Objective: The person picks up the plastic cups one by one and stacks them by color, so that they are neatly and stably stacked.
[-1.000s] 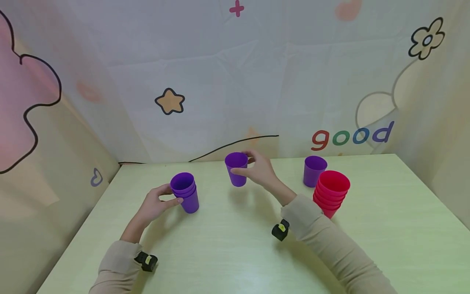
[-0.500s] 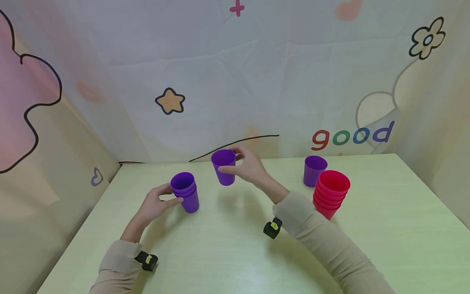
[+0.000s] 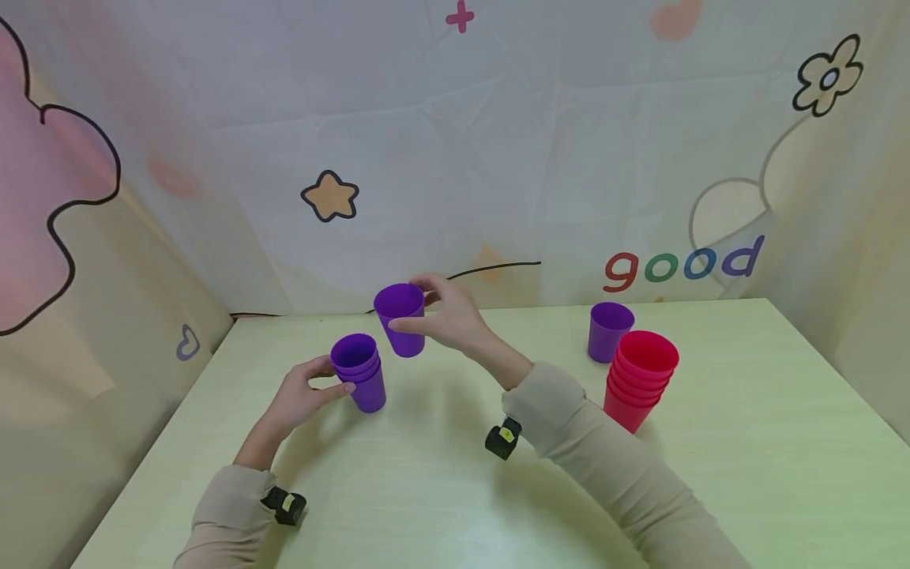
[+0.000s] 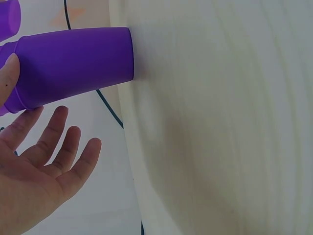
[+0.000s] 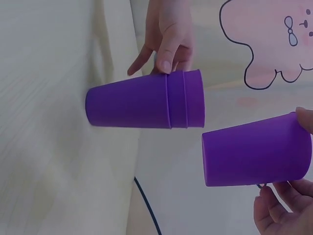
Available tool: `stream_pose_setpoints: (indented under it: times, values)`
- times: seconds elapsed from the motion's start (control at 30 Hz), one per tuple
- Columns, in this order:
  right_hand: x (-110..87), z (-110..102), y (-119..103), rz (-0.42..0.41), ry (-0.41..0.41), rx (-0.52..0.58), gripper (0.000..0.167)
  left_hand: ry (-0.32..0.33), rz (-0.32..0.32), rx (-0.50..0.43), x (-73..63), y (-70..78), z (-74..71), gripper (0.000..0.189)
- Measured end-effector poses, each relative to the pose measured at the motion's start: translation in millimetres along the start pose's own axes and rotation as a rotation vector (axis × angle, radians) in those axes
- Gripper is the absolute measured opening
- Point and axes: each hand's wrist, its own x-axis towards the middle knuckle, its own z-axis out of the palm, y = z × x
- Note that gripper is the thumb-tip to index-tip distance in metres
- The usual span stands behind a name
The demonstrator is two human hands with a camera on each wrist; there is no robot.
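A short stack of nested purple cups (image 3: 367,389) stands upright on the table, and my left hand (image 3: 299,399) holds it near the rims between thumb and fingers. In the left wrist view the thumb (image 4: 8,78) lies on one side of the stack (image 4: 78,61), the index fingertip at the other. My right hand (image 3: 451,320) pinches a single purple cup (image 3: 407,336) near its rim, mouth up. That cup hangs in the air just behind and right of the stack; the right wrist view shows its base (image 5: 210,159) higher than the stack's base.
A stack of nested red cups (image 3: 640,383) stands at the right of the pale table (image 3: 426,490). Another purple cup (image 3: 607,336) sits just behind it. A printed cloth (image 3: 498,158) hangs along the table's back edge.
My right hand has carried the single purple cup leftward and slightly up, close to the purple stack. The left hand and its stack have stayed in place.
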Motion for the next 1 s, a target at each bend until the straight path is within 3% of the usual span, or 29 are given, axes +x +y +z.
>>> stream_pose_setpoints:
  times: [0.47, 1.0]
  values:
    - [9.2, 16, -22, -0.034, -0.06, -0.026, 0.061, -0.008, 0.014, 0.011, -1.5, -0.5, -0.5, 0.049]
    - [19.5, 38, -31, -0.063, -0.111, 0.048, 0.058, -0.016, 0.002, 0.003, -1.5, 1.9, -1.9, 0.051]
